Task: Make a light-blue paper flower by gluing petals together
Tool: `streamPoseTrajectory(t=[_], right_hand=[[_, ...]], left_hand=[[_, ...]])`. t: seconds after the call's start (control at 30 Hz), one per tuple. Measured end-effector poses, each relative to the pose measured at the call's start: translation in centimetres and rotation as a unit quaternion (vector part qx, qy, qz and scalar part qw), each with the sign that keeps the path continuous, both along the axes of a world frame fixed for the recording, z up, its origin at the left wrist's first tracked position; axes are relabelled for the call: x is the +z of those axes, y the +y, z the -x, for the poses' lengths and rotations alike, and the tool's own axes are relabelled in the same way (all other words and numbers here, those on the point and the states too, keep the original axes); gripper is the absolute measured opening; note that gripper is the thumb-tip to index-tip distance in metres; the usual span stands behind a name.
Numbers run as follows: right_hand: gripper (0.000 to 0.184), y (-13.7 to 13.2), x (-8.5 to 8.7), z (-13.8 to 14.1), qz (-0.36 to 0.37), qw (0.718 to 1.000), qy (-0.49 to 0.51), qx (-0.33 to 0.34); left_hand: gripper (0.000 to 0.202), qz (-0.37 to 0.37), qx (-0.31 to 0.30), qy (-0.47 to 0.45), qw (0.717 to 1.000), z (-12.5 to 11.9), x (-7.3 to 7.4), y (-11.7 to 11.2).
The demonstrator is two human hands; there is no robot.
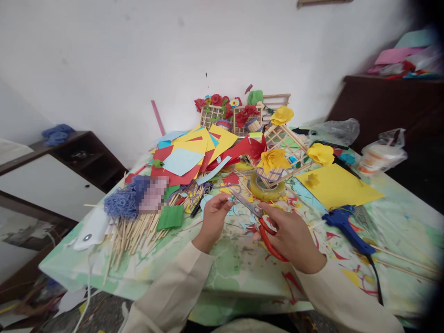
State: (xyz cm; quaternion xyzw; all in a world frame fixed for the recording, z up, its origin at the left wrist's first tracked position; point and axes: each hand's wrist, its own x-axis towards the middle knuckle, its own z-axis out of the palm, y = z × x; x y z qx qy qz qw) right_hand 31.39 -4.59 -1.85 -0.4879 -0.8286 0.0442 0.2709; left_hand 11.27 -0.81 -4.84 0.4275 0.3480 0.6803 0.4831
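Observation:
My right hand (pixel 291 236) is wrapped round the orange-red handles of a pair of scissors (pixel 247 201), whose blades point up and left. Close to the blades, my left hand (pixel 215 216) pinches a small piece of light blue paper (pixel 231 199), mostly hidden by the fingertips. The scissors' tip lies near that piece; whether it touches cannot be made out. Below and around both hands, paper scraps (pixel 248 226) in blue, red and yellow litter the cloth. Behind the scissors stands a roll of clear yellowish tape (pixel 258 187), beside a stick lattice with yellow paper flowers (pixel 273 160).
Coloured paper sheets (pixel 183 159) pile up at the back left. Nearer lie wooden sticks (pixel 138 236), blue yarn (pixel 121 201) and a white power strip (pixel 90 229). To the right are a blue glue gun (pixel 348 229), a yellow sheet (pixel 338 185) and a bagged cup (pixel 378 157).

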Motion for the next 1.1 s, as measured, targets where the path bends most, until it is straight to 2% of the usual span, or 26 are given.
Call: streamPoseTrajectory(t=[0.3, 0.57, 0.7, 0.83, 1.1], right_hand=[[0.054, 0.1, 0.0, -0.6, -0.023, 0.998, -0.056, -0.002], [0.058, 0.3, 0.4, -0.7, -0.04, 0.995, -0.091, -0.006], [0.064, 0.4, 0.8, -0.6, -0.011, 0.996, -0.092, 0.015], [0.068, 0.4, 1.0, -0.2, 0.023, 0.996, -0.075, 0.032], [0.059, 0.4, 1.3, 0.2, 0.079, 0.995, -0.017, 0.058]], left_hand=[[0.024, -0.009, -0.006, 0.016, 1.0, 0.0, -0.3, 0.0], [0.021, -0.014, -0.048, 0.023, 0.998, -0.2, -0.1, -0.2], [0.021, -0.006, -0.074, 0.03, 0.997, -0.3, -0.3, -0.4], [0.02, -0.003, -0.073, 0.037, 0.997, -0.4, -0.3, -0.4], [0.021, -0.011, -0.067, 0.048, 0.997, -0.3, 0.1, -0.4]])
